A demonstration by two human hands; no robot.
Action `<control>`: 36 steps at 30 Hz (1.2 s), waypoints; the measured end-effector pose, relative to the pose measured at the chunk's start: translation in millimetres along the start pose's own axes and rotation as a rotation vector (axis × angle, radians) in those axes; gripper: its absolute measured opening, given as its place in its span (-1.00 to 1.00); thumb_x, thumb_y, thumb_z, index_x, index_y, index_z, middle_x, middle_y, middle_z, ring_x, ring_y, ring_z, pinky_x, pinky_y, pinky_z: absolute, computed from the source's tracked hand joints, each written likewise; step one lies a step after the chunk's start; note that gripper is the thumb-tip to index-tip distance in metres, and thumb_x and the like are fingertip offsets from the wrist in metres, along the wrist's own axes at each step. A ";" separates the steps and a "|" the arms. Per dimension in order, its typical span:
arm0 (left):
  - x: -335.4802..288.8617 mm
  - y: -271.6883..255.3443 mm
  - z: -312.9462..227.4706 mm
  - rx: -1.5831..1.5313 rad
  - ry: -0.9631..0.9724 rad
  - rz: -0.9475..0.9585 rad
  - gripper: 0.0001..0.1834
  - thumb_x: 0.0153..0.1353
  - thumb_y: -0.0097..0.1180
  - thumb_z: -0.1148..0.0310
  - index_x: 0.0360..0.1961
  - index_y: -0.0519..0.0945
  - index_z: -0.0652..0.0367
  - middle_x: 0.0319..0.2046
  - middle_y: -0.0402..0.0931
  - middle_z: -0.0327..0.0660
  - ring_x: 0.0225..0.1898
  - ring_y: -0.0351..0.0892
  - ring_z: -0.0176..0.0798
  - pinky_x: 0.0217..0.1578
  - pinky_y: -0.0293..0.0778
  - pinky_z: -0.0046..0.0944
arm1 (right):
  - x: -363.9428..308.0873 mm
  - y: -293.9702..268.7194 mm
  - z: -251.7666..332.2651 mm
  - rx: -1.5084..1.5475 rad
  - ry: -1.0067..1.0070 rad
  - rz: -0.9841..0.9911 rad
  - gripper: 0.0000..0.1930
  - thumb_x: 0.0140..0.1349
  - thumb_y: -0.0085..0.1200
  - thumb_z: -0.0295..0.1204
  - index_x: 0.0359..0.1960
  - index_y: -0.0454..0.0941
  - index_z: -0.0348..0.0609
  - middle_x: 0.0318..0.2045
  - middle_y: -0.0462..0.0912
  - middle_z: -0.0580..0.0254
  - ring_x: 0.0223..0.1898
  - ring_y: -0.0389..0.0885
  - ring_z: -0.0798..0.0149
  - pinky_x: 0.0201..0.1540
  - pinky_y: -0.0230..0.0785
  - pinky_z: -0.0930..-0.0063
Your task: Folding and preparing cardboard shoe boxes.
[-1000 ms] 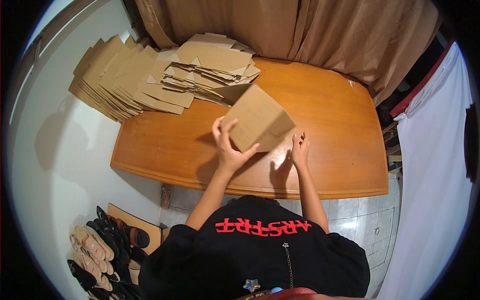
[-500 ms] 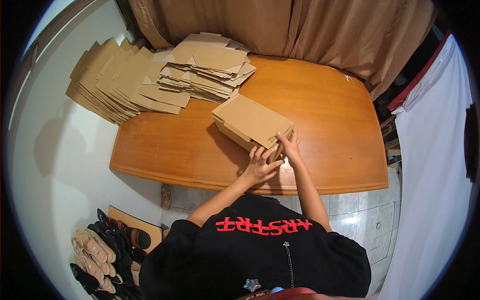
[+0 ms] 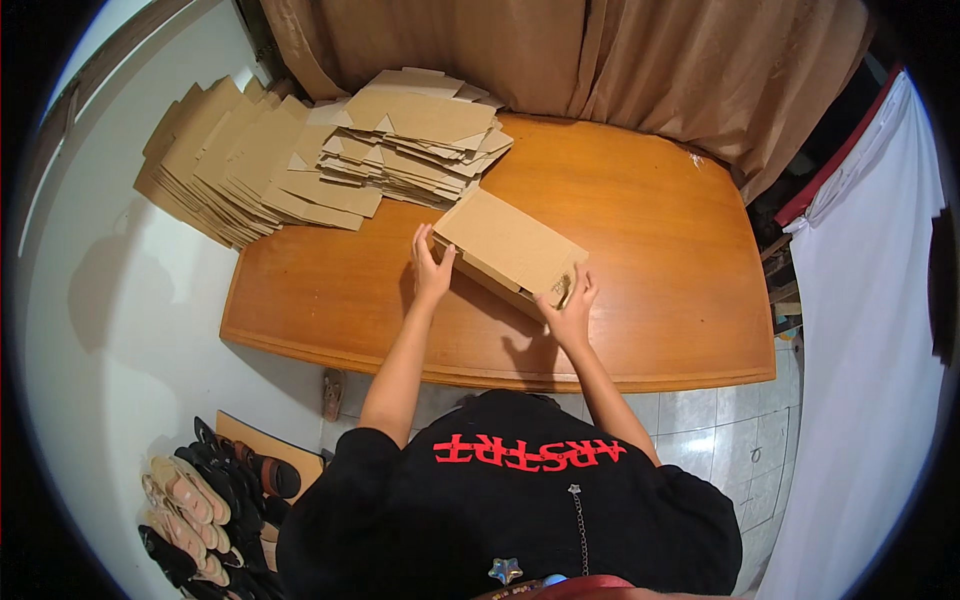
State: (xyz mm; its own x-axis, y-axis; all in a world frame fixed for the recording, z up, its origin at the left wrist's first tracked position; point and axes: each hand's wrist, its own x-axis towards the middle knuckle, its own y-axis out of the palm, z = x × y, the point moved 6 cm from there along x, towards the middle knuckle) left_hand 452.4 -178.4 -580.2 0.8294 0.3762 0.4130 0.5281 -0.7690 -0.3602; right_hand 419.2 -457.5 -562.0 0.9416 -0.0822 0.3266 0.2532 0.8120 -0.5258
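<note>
A brown cardboard box (image 3: 515, 240) lies slantwise on the wooden table, its lid panel down over the top. My left hand (image 3: 431, 270) takes hold of the box's left end, thumb on the near long side and fingers around the corner. At the near right end, my right hand (image 3: 568, 312) grips the box with thumb and fingers spread across that corner. Dark printing shows on the lid beside the right fingers. A narrow gap runs under the lid's front edge close to the right thumb. The box's far side and underside are hidden.
Flattened cardboard boxes stand in a leaning row (image 3: 215, 155) and a stack (image 3: 420, 130) at the table's back left. A brown curtain (image 3: 690, 80) hangs behind the table (image 3: 670, 290). White cloth (image 3: 860, 330) hangs at right. Sandals (image 3: 195, 500) sit at lower left.
My left hand has moved from the box's near right end to its left end. The right hand has shifted slightly down and left at its corner. The lid's near edge sits lower.
</note>
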 end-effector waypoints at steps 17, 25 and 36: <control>-27.0 -0.9 -47.4 -0.130 -0.038 -0.061 -0.38 -0.23 0.40 0.32 -0.08 0.44 0.18 0.19 0.11 -0.08 0.13 0.25 -0.03 0.10 0.24 -0.13 | 12.9 -22.5 11.7 0.035 -0.157 -0.039 -0.39 -0.27 0.37 -0.32 -0.08 0.48 -0.20 0.09 0.24 -0.15 0.10 0.29 -0.08 0.11 0.22 0.17; -54.3 11.1 -23.6 0.064 -0.128 -0.039 -0.46 -0.31 0.43 0.26 -0.22 0.52 0.08 0.19 0.17 -0.21 0.15 0.21 -0.03 0.09 0.17 -0.01 | -0.9 -8.3 -16.3 -0.008 -0.217 -0.012 -0.68 -0.17 0.28 -0.42 -0.29 0.60 -0.16 0.05 0.30 -0.14 0.10 0.26 -0.11 0.18 0.12 0.12; -71.4 37.6 -16.3 0.001 -0.482 0.240 0.04 -0.05 0.26 0.05 0.34 -0.17 -0.25 0.32 -0.46 0.12 0.33 -0.23 0.19 0.21 -0.01 0.05 | -31.8 -7.4 -24.6 -0.143 -0.493 0.150 -0.57 -0.03 0.06 -0.02 -0.17 0.58 0.04 -0.06 0.51 0.26 0.30 -0.02 -0.18 0.18 -0.58 -0.39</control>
State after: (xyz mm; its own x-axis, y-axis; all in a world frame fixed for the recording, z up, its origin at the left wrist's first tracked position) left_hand 410.0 -242.6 -609.6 0.9162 0.3849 -0.1115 0.3137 -0.8621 -0.3980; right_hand 392.8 -475.1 -587.9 0.7624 0.3382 0.5517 0.1839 0.7042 -0.6858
